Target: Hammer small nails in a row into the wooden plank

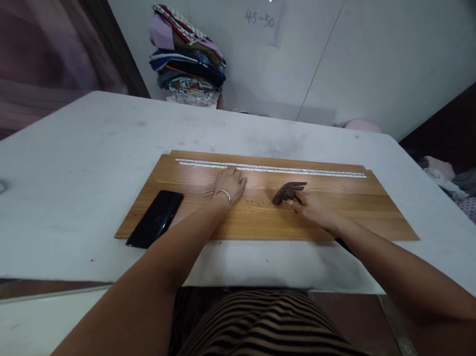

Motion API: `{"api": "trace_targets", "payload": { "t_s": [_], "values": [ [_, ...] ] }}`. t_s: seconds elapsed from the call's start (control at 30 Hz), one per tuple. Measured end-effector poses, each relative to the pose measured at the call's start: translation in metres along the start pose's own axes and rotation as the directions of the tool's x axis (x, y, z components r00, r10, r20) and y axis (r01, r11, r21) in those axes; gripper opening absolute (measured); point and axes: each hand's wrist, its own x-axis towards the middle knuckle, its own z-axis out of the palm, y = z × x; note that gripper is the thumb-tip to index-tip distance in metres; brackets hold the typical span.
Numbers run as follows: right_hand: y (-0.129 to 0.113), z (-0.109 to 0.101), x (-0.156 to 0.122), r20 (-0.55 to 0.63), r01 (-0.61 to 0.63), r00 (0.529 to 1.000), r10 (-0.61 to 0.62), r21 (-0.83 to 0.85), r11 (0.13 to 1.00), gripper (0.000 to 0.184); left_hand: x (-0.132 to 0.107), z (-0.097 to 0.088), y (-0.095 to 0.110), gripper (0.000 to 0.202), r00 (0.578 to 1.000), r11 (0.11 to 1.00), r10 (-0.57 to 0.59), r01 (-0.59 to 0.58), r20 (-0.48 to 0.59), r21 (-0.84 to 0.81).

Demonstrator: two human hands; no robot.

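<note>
A wooden board (320,220) lies across the white table in front of me. My left hand (228,183), with a bracelet on its wrist, rests palm down on the board, fingers forward and touching two white measuring strips (303,172). Several thin nails (208,192) poke out beside its wrist; whether they lie loose or are under the palm I cannot tell. In my right hand (311,208) is a claw hammer (287,194), its head low over the board. A row of small dark nails or marks (257,203) runs between the hands.
A black phone (155,218) lies over the board's left front corner. Another dark object (344,245) shows partly under my right forearm. Folded fabrics (189,57) are stacked at the white table's (80,179) back edge, against the wall. Cloths (475,187) lie off to the right.
</note>
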Motion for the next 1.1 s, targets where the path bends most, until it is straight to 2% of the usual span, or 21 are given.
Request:
{"api": "trace_targets", "payload": {
  "t_s": [0.47,0.87,1.1],
  "values": [
    [-0.016,-0.007,-0.003,0.003,-0.087,0.996,0.087,-0.063,0.994,0.020,0.000,-0.005,0.004,0.036,0.999,1.000,-0.024,0.025,0.033,-0.013],
    [-0.035,-0.013,-0.005,0.013,-0.209,0.977,0.213,-0.139,0.968,0.018,0.001,-0.006,0.007,0.039,0.998,0.999,-0.051,0.051,0.047,-0.010],
    [-0.032,-0.011,-0.007,-0.034,-0.169,0.985,0.167,-0.086,0.982,0.019,0.003,-0.005,0.008,0.038,0.998,0.998,-0.055,0.056,0.040,-0.009]
  ]
}}
